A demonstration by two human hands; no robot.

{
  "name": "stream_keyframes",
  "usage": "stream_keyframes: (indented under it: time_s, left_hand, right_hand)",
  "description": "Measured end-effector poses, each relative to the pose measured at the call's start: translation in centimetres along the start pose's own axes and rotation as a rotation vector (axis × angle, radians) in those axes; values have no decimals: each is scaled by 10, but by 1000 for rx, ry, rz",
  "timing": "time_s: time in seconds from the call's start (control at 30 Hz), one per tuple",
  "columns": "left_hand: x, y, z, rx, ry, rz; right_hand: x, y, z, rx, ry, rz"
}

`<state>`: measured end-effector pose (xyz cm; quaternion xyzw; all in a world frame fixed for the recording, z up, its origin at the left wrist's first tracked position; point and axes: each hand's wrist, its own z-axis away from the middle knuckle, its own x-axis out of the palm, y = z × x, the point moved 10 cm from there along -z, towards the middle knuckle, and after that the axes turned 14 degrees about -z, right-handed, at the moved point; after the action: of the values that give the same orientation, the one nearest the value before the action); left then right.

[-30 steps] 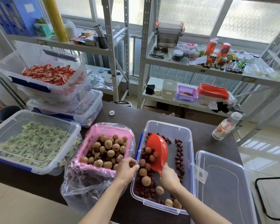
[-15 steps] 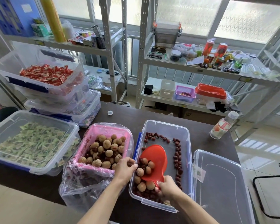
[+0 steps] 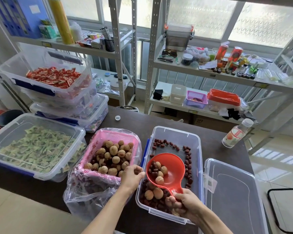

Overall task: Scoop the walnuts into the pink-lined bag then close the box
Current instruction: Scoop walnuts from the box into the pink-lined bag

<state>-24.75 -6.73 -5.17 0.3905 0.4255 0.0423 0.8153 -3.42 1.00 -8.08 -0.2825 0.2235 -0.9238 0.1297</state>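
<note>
My right hand is closed around the handle of the red scoop, whose bowl sits over the middle of the clear box carrying a few walnuts and red dates. My left hand pinches the near right rim of the pink-lined bag, just left of the box, fingers curled on the plastic. The bag is already heaped with walnuts. More walnuts lie at the near end of the box. The box's lid lies on the counter to the right.
</note>
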Motion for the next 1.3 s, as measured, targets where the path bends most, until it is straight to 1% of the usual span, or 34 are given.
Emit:
stream_keyframes:
  time_s: [0.13,0.27,0.4,0.5,0.63,0.77,0.87,0.97,1.13,1.3]
  left_hand:
    - [1,-2,2,-11,-3,34]
    - [0,-2,4,-16,-2,55]
    - [-6,-10,4,-25,0,89]
    - [-21,-23,4,-54,32,132]
    - [-49,-43,9,-104,132,199]
    - [-72,-71,20,-198,223,256]
    - [-79,-103,26,-322,260,265]
    - [-83,-125,27,-404,268,229]
    - [-82,-139,25,-505,251,246]
    - [-84,-139,20,-550,240,189]
  right_hand:
    - [6,-20,9,-77,16,33]
    - [9,-37,13,-108,13,100]
    - [33,-56,16,-150,-43,177]
    - [61,-64,12,-171,-101,229]
    - [97,-68,-3,-210,-107,320]
    - [131,-63,-22,-224,-89,486]
    - [155,-62,-36,-254,-59,636]
    - [181,-66,-46,-329,-37,811]
    - [210,-63,-62,-399,-36,1040]
    - [229,-61,-64,-480,27,1343]
